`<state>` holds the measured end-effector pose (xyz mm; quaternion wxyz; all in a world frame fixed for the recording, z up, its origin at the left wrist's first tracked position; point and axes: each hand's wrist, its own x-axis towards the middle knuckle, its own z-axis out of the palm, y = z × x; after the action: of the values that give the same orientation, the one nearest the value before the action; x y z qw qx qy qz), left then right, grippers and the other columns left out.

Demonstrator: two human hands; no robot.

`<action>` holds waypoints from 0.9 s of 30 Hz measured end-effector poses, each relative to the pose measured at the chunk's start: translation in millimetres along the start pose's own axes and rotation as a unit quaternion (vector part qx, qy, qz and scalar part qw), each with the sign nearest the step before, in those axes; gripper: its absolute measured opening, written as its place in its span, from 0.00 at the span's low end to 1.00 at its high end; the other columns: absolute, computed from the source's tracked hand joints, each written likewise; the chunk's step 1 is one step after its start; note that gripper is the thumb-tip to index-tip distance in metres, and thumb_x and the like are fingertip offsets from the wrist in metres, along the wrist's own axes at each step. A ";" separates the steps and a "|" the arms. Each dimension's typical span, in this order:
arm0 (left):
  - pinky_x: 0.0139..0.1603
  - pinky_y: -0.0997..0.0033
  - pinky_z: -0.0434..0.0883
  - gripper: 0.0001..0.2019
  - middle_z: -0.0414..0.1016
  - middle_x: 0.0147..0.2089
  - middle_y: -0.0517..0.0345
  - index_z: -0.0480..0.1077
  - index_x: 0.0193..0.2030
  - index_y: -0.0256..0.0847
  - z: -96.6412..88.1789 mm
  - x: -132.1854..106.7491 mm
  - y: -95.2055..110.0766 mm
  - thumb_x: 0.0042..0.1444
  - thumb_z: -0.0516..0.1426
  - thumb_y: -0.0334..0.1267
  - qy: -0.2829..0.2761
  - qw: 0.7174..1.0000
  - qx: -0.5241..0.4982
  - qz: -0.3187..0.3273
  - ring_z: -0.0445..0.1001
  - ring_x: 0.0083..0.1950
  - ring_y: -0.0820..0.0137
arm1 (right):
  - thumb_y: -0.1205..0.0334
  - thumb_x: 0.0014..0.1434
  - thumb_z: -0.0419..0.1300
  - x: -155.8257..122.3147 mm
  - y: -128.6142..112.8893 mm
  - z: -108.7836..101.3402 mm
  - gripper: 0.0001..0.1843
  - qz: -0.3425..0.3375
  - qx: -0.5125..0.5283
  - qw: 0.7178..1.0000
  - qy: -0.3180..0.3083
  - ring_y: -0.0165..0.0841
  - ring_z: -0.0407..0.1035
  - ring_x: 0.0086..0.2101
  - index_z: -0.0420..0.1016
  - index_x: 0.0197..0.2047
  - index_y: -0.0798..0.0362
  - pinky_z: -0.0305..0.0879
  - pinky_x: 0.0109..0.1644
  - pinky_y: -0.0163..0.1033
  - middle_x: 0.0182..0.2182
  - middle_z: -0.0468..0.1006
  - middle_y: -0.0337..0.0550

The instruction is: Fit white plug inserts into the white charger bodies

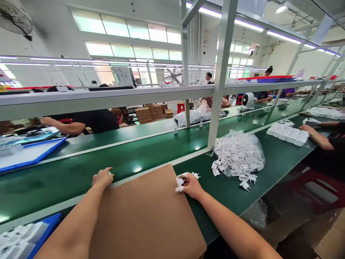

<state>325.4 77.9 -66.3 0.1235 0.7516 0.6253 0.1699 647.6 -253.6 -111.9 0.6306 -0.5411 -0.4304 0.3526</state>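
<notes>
Several white plugs are pinched in the right hand at the far corner of the cardboard sheet on the desk. The left hand curls over the opposite corner, can't tell if it's gripping anything. The bag of plugs lies just to the right, nearer the right hand.

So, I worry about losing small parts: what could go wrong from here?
The right hand pinches several small white parts at once; one might slip out. Loose plugs lie outside the bag, close to the front edge of the table, so a nudge could knock them off.
</notes>
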 end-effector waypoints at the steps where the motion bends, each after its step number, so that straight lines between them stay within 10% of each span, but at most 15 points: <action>1: 0.64 0.40 0.69 0.27 0.73 0.62 0.26 0.71 0.59 0.28 -4.1 -1.9 4.0 0.53 0.58 0.38 0.002 1.000 -0.005 0.001 0.71 0.65 0.37 | 0.52 0.30 0.81 0.9 -2.0 -0.5 0.33 0.002 0.010 1.000 -0.002 0.37 0.76 0.33 0.78 0.41 0.50 0.76 0.40 0.44 0.32 0.80 0.37; 6: 0.64 0.55 0.71 0.31 0.76 0.61 0.43 0.68 0.66 0.36 -7.6 -71.3 49.6 0.58 0.61 0.47 0.053 0.985 -0.100 0.129 0.74 0.62 0.51 | 0.51 0.36 0.80 0.6 -10.6 -5.2 0.31 0.047 0.046 0.997 -0.036 0.38 0.78 0.39 0.80 0.43 0.50 0.75 0.49 0.47 0.36 0.83 0.40; 14: 0.57 0.60 0.73 0.26 0.81 0.49 0.53 0.71 0.65 0.45 33.4 -228.9 128.3 0.59 0.66 0.41 -0.098 0.908 -0.244 0.326 0.76 0.51 0.59 | 0.47 0.49 0.75 -4.6 -24.3 -4.4 0.21 0.101 0.005 0.988 -0.119 0.33 0.70 0.33 0.85 0.42 0.50 0.68 0.35 0.40 0.41 0.84 0.45; 20: 0.52 0.61 0.75 0.38 0.77 0.54 0.49 0.67 0.66 0.41 64.1 -240.5 123.2 0.48 0.73 0.41 -0.143 0.875 -0.409 0.216 0.77 0.48 0.62 | 0.43 0.52 0.72 -8.7 -30.8 -5.2 0.21 0.087 -0.043 0.990 -0.106 0.33 0.66 0.31 0.84 0.42 0.49 0.64 0.33 0.39 0.34 0.80 0.42; 27: 0.44 0.65 0.71 0.14 0.77 0.40 0.54 0.77 0.41 0.40 57.6 -229.4 121.0 0.53 0.70 0.44 -0.157 0.867 -0.380 0.282 0.74 0.42 0.63 | 0.48 0.53 0.72 -15.2 -35.1 0.3 0.31 0.078 -0.025 0.994 -0.066 0.26 0.60 0.23 0.73 0.60 0.42 0.58 0.25 0.33 0.29 0.75 0.32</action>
<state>421.0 -168.5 -93.7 0.4429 0.8076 0.2467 0.3012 640.8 -273.2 -79.8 0.5577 -0.5645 -0.4357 0.4249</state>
